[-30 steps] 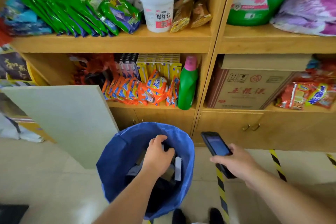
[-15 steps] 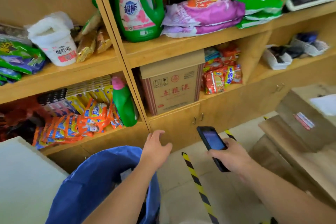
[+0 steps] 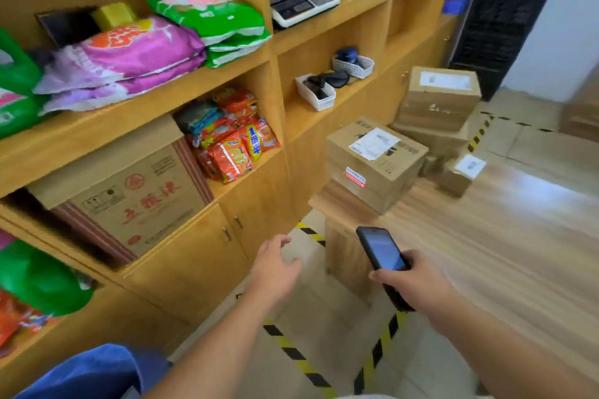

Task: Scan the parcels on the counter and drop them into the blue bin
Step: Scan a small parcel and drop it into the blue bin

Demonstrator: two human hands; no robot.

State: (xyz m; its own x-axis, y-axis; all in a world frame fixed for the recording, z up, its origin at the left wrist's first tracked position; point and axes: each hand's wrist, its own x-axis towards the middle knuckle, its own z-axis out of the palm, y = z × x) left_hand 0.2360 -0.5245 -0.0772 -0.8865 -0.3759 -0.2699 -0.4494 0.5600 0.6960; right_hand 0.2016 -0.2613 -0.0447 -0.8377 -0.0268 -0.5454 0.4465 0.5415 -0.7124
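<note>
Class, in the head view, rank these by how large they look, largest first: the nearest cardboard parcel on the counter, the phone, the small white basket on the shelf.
1. Nearest cardboard parcel.
2. Phone, gripped by the right hand; it is nearer the camera, so its true rank is unsure.
3. Small white basket.

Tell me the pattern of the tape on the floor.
Black and yellow diagonal stripes on the floor tape, clearest in the head view.
</note>
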